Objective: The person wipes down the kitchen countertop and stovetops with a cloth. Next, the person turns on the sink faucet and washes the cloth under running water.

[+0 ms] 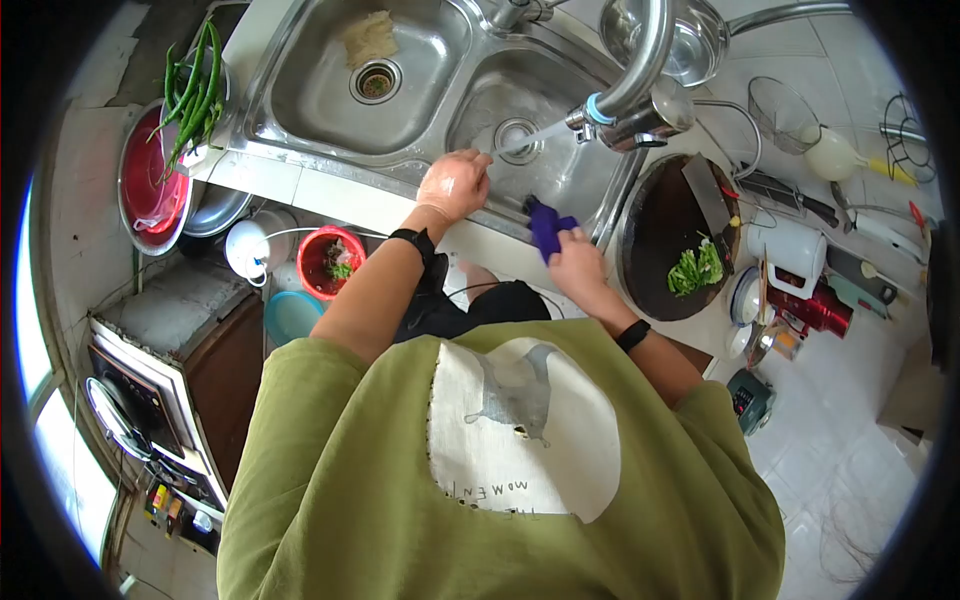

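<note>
Wet and curled, my left hand [455,185] is at the front rim of the double sink [420,165]; what its fingers hold, if anything, is hidden. A thin stream of water [535,140] runs from the faucet [640,110] into the right basin, passing close to those fingers. My right hand [578,265] is closed on a purple cloth [547,227] over the basin's front right edge. A small dark part shows at the far end of the cloth.
A yellowish cloth [370,38] lies in the left basin. To the right, a round chopping board [660,220] bears a cleaver [710,200] and chopped greens [695,268]. Green chillies [195,90] rest at the left, above a red basin [155,185]. Below stands a red bucket [318,285] with scraps.
</note>
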